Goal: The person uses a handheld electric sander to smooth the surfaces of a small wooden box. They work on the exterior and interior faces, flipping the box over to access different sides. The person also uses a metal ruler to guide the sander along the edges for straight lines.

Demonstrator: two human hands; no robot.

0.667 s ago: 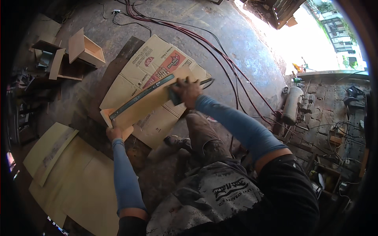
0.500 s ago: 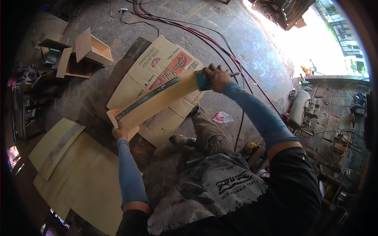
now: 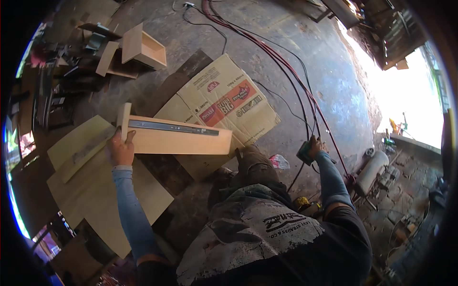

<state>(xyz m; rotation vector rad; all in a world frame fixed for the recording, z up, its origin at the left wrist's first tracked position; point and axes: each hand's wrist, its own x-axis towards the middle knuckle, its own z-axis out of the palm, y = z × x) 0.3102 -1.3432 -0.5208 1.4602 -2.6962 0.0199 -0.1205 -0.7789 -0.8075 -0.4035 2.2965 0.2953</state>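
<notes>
My left hand (image 3: 121,148) grips a pale wooden drawer (image 3: 183,147) by its upright front panel, thumb on the near side. The drawer is tilted, its long side facing me, and a metal drawer slide (image 3: 174,127) runs along that side's upper edge. To the right, well apart from the drawer, my right hand (image 3: 316,147) is wrapped round a small green power tool (image 3: 304,153) that looks like a palm sander. The tool's working face is hard to make out. Below the drawer lies a flattened cardboard box (image 3: 195,107) with printing on it.
Red and black cables (image 3: 276,52) cross the floor near my right hand. Thin boards (image 3: 105,190) lie at the lower left, and another wooden drawer (image 3: 145,47) stands at the far left. A grey cylindrical tank (image 3: 372,172) and a crumpled plastic bag (image 3: 279,162) are on the right.
The green tool has left the drawer's far end and moved right and down with my right hand. My left hand has shifted left, swinging the drawer nearly level across the view.
</notes>
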